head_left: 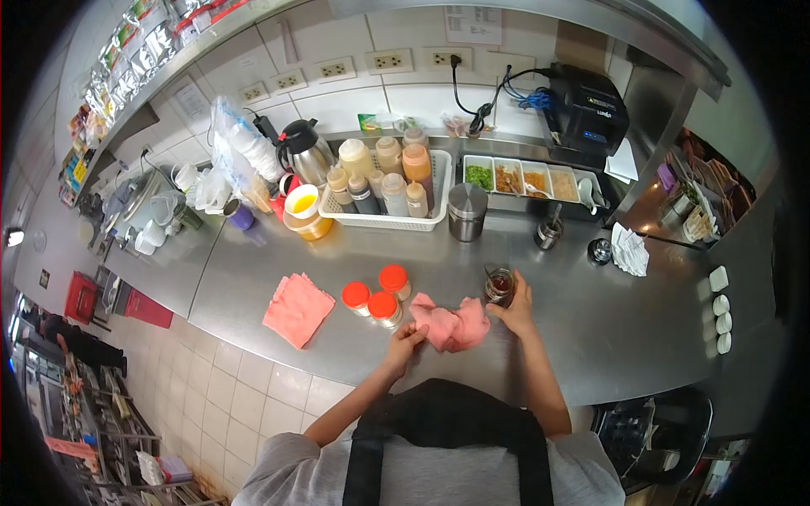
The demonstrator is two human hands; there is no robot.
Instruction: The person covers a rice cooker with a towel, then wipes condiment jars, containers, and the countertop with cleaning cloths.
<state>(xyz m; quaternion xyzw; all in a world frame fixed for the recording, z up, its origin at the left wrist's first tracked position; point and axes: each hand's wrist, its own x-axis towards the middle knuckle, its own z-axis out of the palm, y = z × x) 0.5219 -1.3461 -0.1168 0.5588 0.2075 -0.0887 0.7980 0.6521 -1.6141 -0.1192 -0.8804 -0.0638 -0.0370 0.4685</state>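
My left hand (408, 344) pinches the left edge of a crumpled pink cloth (456, 327) lying on the steel counter. To the right, my right hand (516, 309) is wrapped around the side of a small glass jar (499, 287) with dark reddish contents and what looks like a spoon handle at its rim. The jar stands upright on the counter, apart from the cloth. Just left of the cloth stand three jars with red lids (384, 305). Farther left lies a folded pink cloth (299, 310).
Behind are a white basket (384, 222) of squeeze bottles, a steel canister (467, 212) and a tray of chopped toppings (533, 180). A second dark jar (548, 233) and a crumpled white paper (629, 250) sit to the right. A black printer (588, 110) stands at the back right.
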